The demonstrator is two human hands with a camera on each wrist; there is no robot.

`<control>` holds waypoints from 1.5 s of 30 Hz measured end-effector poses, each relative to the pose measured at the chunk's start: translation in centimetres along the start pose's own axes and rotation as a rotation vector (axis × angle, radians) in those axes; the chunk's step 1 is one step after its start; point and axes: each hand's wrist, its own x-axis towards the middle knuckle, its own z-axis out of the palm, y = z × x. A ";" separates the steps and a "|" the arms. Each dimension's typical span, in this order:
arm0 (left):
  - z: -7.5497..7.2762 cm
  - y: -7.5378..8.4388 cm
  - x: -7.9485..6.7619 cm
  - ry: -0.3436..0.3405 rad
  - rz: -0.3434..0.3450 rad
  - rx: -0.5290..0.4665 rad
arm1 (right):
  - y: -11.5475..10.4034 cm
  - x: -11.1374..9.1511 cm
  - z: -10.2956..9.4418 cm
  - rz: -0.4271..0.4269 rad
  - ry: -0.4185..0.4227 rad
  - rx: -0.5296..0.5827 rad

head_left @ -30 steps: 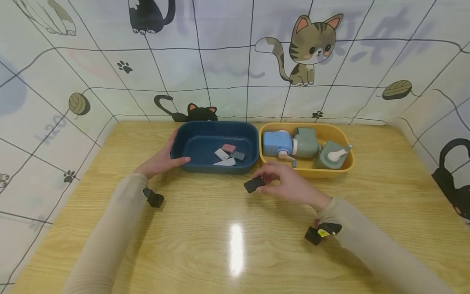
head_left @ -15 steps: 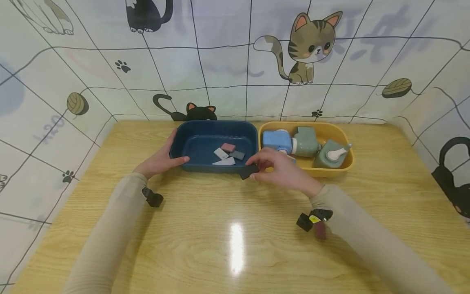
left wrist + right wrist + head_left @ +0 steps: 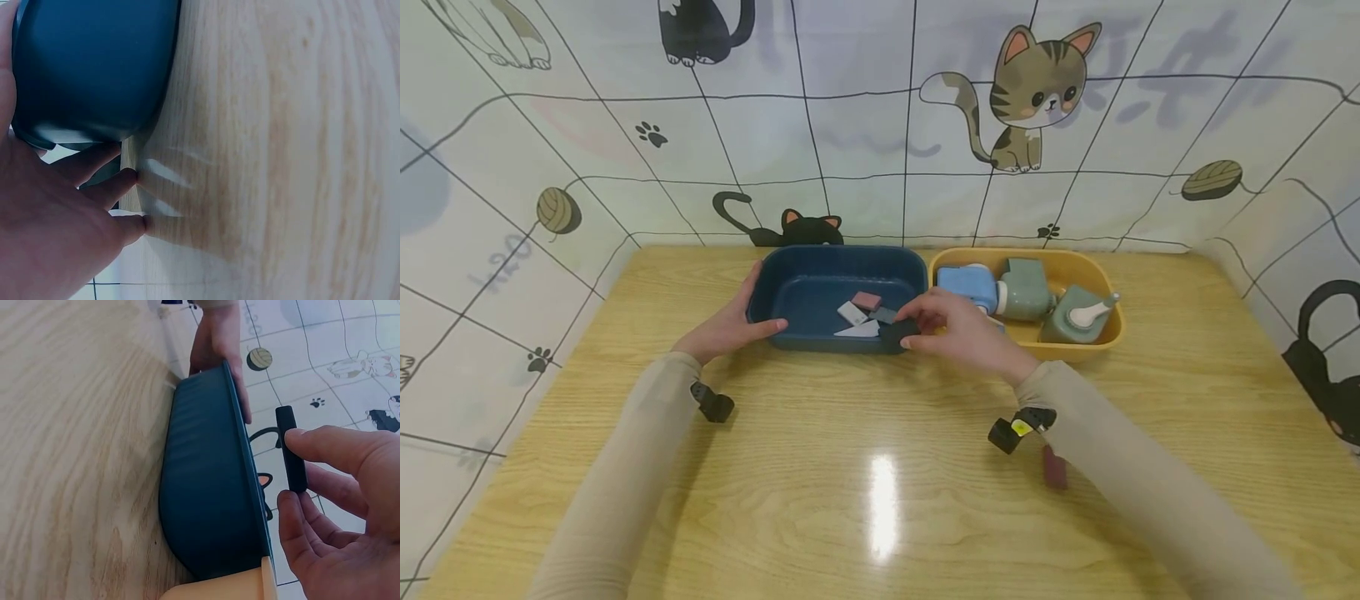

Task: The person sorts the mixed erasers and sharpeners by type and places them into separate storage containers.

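Observation:
Between thumb and fingers my right hand (image 3: 966, 333) pinches a flat black rectangular block (image 3: 898, 335), held on edge over the near right part of the blue bin (image 3: 820, 260). In the right wrist view the black block (image 3: 292, 449) is level with the bin's rim. My left hand (image 3: 727, 321) rests at the bin's left end, thumb along the near rim. Its other fingers, fairly straight, lie against the outside in the left wrist view. Inside the bin lie a pink block (image 3: 867, 301), a white block (image 3: 852, 313), a grey block (image 3: 883, 315) and a white wedge (image 3: 859, 330).
A yellow bin (image 3: 1101, 275) stands against the blue bin's right side. It holds a blue container (image 3: 967, 285), a green bottle (image 3: 1026, 292) and a green pump bottle (image 3: 1075, 317). A dark red block (image 3: 1055, 468) lies near my right forearm. A cat-patterned cloth (image 3: 865, 133) hangs behind the table.
My right hand has moved left and away from me, taking the black block from in front of the blue bin to over its inside. My left hand has stayed put.

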 end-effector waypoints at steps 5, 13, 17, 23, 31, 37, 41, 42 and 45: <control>0.0 0.3 -0.1 0.001 -0.008 0.007 | 0.4 1.1 0.0 0.034 0.006 -0.029; 0.0 0.5 -0.2 0.001 -0.008 0.004 | 0.0 3.2 0.4 0.085 -0.022 -0.036; 0.0 0.5 -0.3 0.002 -0.009 -0.002 | -0.3 4.2 0.6 0.094 -0.044 -0.030; 0.0 0.4 -0.2 0.002 -0.006 -0.002 | -0.9 5.6 0.4 0.058 -0.100 -0.051; -0.1 0.0 -0.1 0.001 -0.004 -0.003 | -1.4 7.6 0.7 0.035 -0.196 -0.089; -0.2 0.1 0.0 0.005 0.000 -0.008 | -1.3 8.9 1.6 0.016 -0.239 -0.091; -0.2 0.1 -0.1 0.004 0.002 -0.019 | -0.8 9.7 2.5 0.022 -0.244 -0.075; -0.1 0.2 -0.1 0.003 -0.001 -0.018 | -0.7 9.8 2.8 0.024 -0.243 -0.071; -0.1 0.0 0.0 0.004 -0.007 -0.012 | -0.6 10.2 3.5 0.036 -0.236 -0.061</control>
